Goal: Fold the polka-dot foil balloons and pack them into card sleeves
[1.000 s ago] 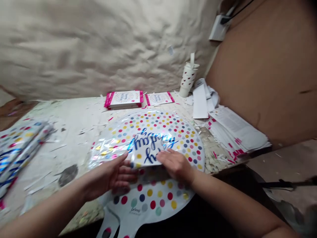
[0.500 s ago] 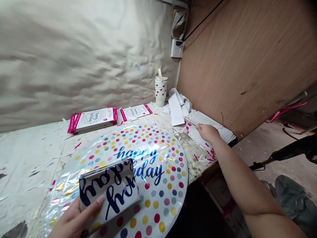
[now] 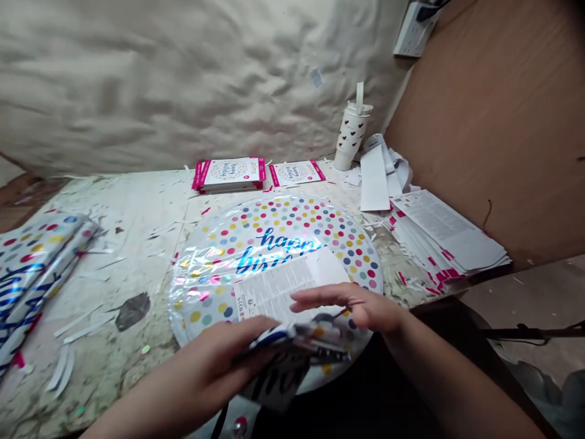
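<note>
My left hand point(image 3: 231, 353) is closed around a folded foil balloon point(image 3: 278, 375), white with dark lettering and partly blurred. Just right of it, my right hand point(image 3: 361, 305) has its fingers stretched out flat and holds nothing. Under both hands lies a round flat foil balloon point(image 3: 214, 231), white with coloured dots and blue "happy birthday" lettering. A printed card point(image 3: 274, 286), text side up, rests on this balloon beyond my hands. Its near right part is hidden by my right hand and the folded balloon.
Folded dotted balloons point(image 3: 41, 262) lie at the left. At the back are a stack of pink-edged packs point(image 3: 231, 174), a single pack point(image 3: 297, 173) and a white tumbler point(image 3: 351, 134). Printed cards point(image 3: 448, 228) and paper strips point(image 3: 375, 180) sit right. Scraps litter the table point(image 3: 137, 207).
My right hand has moved from the card pile at the right back to the middle. A card now lies on the round balloon. The folded balloon has tilted in my left hand; the view has turned left.
</note>
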### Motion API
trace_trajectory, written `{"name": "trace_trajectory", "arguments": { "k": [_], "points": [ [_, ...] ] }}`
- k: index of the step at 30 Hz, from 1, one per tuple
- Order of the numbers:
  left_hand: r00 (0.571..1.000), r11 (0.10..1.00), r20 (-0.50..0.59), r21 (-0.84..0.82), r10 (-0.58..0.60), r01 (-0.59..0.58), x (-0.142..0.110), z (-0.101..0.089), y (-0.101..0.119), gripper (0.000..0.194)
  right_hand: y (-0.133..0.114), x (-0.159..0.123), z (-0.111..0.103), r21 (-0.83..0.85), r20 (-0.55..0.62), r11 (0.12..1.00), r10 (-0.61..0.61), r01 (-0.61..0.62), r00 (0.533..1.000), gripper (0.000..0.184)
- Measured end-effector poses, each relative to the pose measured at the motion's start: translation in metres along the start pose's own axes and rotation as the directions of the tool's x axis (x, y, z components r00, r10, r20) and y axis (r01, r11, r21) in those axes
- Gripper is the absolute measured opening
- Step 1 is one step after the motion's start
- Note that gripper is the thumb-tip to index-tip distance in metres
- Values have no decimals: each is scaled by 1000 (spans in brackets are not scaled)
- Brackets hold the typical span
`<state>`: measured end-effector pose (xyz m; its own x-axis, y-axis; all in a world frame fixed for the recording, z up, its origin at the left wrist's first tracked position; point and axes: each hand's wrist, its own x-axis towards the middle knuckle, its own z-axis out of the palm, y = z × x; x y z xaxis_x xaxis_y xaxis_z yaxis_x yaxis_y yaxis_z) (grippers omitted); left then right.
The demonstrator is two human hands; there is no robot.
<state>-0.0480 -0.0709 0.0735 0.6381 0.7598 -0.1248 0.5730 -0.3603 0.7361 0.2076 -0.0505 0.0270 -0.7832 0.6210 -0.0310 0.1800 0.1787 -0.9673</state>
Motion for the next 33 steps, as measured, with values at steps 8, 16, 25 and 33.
{"name": "trace_trajectory", "arguments": {
  "k": [8,16,25,33],
  "points": [
    [966,922,129,-292,-226,255,47,2,-29,24,16,7,-15,393,-154,873,371,-288,916,31],
    [994,975,-101,221,29,-6,35,22,-54,40,55,-26,-43,462,-517,851,487,-250,704,40],
    [952,773,99,562,290,-293,123,42,-24,22,81,-52,-60,310,-780,866,467,-392,415,41],
    [877,685,71,595,476,-420,155,55,-35,20,54,-57,-50,87,-889,832,313,-547,335,41]
  ]
}}
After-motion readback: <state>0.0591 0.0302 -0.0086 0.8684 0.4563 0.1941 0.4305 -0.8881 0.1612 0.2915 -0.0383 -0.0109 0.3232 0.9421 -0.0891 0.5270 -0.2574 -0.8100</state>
